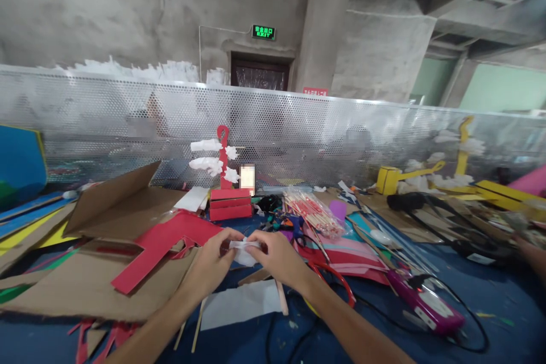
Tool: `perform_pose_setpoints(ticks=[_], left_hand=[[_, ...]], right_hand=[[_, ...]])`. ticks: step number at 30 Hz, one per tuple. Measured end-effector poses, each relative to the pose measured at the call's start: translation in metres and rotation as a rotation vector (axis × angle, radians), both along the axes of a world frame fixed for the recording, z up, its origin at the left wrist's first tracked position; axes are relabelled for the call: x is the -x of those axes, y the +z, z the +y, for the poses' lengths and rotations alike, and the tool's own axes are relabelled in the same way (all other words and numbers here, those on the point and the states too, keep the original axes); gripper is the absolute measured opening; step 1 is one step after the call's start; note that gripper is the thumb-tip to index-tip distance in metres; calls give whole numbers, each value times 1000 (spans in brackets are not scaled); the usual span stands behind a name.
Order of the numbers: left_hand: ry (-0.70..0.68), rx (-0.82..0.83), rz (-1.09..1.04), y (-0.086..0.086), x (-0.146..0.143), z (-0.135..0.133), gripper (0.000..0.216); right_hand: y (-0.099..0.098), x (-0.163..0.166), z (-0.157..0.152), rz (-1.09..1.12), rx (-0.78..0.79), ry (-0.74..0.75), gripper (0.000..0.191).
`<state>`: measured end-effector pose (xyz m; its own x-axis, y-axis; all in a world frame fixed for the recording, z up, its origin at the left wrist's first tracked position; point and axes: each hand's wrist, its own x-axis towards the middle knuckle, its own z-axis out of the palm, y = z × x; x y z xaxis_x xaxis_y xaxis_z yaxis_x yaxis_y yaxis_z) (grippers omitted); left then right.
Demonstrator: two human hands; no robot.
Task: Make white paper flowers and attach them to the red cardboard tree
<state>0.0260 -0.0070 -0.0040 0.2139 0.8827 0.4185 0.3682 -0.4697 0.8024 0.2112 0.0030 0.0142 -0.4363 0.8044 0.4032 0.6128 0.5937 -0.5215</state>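
My left hand (213, 257) and my right hand (278, 259) meet at the middle of the table. Between their fingertips they pinch a small piece of thin white paper (246, 256), crumpled along its upper edge. Below them lies a flat white paper strip (243, 304), with thin wooden sticks beside it. To the left, a red card cutout shaped like a pistol (160, 242) rests on brown cardboard (81, 287). Straight ahead stands a red upright piece (224, 168) on a red box base (231, 205), with white crumpled tufts attached to its sides.
A plastic bag of sticks (313, 213) lies behind my right hand. At the right are a purple device (426, 301) with a black cable and yellow card pieces (388, 180). A perforated metal screen (281, 131) borders the table's back. Another person's hand (531, 256) shows at the right edge.
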Motion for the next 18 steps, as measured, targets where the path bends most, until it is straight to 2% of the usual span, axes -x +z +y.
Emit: perform_pose_setpoints(ticks=[10, 18], left_hand=[[-47, 74, -129, -9, 2, 9, 22], [-74, 107, -152, 3, -2, 0, 17]], right_hand=[[-1, 2, 1, 175, 83, 79, 17], [-8, -1, 11, 366, 260, 123, 16]])
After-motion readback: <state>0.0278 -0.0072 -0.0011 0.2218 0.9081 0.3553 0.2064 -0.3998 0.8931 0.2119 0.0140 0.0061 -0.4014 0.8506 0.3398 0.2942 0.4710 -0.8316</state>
